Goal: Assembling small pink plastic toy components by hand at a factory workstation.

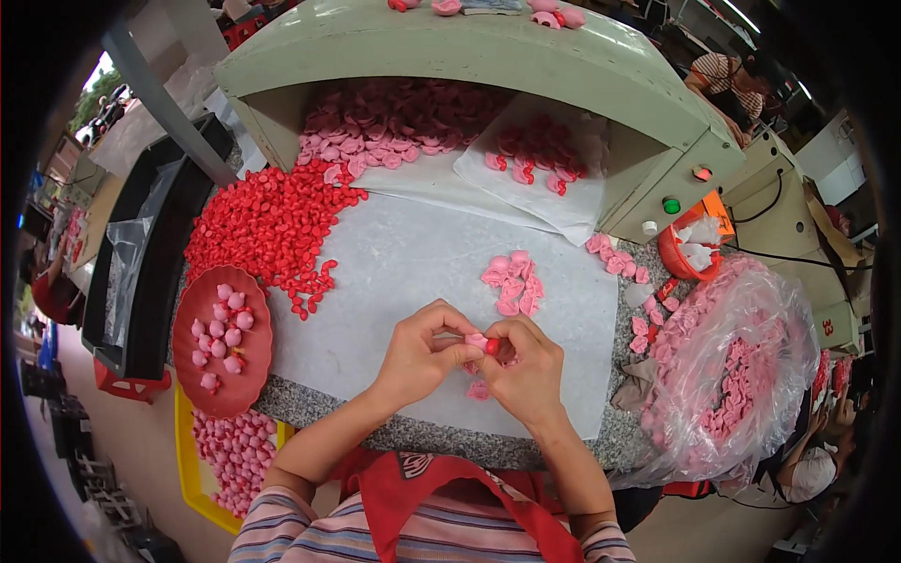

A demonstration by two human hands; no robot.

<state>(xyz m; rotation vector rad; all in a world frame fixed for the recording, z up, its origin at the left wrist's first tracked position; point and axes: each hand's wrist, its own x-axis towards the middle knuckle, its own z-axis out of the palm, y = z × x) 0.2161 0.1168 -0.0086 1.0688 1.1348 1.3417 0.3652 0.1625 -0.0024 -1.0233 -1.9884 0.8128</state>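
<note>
Over the white sheet [394, 244], my two hands meet with fingertips together. My left hand [419, 349] pinches a small pink molded piece [477, 340] between thumb and forefinger. Against it sits a small glossy red piece [492, 347], held in the closed fingers of my right hand [527, 368]. The fingers partly cover where the two pieces touch, so I cannot tell whether they are joined. Just beyond my hands lies a loose cluster of pink curved pieces [513, 283]. Another pink piece [479, 390] rests under my hands.
At the left spreads a heap of red pieces [272, 220], beside a red scalloped plate [253, 375] with round pink items. A yellow tray [190, 474] holds more. A green metal cabinet [450, 70] stands behind; at right are a plastic bag [788, 328] and an orange-red basket [668, 249].
</note>
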